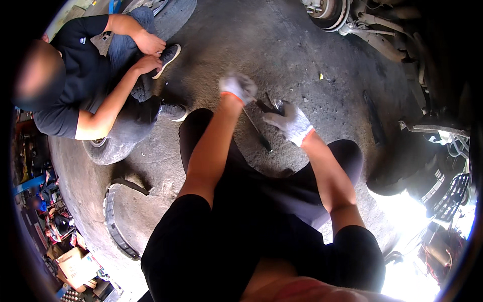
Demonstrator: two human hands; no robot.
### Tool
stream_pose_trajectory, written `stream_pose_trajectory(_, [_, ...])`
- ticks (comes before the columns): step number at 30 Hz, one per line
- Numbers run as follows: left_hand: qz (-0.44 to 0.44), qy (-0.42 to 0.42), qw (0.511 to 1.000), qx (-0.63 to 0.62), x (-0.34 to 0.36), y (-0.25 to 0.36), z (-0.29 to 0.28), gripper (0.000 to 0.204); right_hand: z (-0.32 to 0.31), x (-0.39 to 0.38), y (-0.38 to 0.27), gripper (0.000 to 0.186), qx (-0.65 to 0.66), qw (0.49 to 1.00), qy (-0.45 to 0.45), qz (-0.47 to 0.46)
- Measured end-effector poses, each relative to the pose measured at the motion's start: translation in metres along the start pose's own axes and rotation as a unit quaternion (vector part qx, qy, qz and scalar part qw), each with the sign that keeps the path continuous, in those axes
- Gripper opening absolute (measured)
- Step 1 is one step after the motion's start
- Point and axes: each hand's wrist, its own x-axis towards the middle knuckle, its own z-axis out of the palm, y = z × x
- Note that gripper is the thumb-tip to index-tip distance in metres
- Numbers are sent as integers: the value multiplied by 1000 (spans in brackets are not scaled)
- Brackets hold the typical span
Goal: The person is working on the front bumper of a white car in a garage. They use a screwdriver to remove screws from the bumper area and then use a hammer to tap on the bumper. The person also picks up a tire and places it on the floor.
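My left hand (pixel 236 88), in a white glove with an orange cuff, is blurred over the concrete floor. Whether it grips anything is unclear. A long, thin metal rod (pixel 259 132) with a dark end slants below it between my knees. My right hand (pixel 292 122), gloved the same way, is closed on a short, dark tool or part (pixel 266 104), too small to identify, just above the rod.
At left a co-worker (pixel 88 75) sits on a tire (pixel 103 153), hands together. Car undercarriage parts (pixel 327 15) are at upper right. A dark strip (pixel 375 121) lies right of me, a curved trim piece (pixel 115 226) lower left, beside clutter (pixel 70 261).
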Motion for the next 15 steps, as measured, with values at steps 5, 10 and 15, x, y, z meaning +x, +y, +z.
stream_pose_trajectory(5, [1, 97, 992, 85, 15, -12, 10, 61, -34, -42, -7, 30, 91, 995, 26, -14])
stream_pose_trajectory(10, [-205, 87, 974, 50, 3, -55, 8, 69, -49, -19, 9, 47, -46, 990, 131, -18])
stream_pose_trajectory(15, [-125, 5, 988, -91, -1, -46, -6, 69, -40, -3, 24, 54, -107, 992, 10, -68])
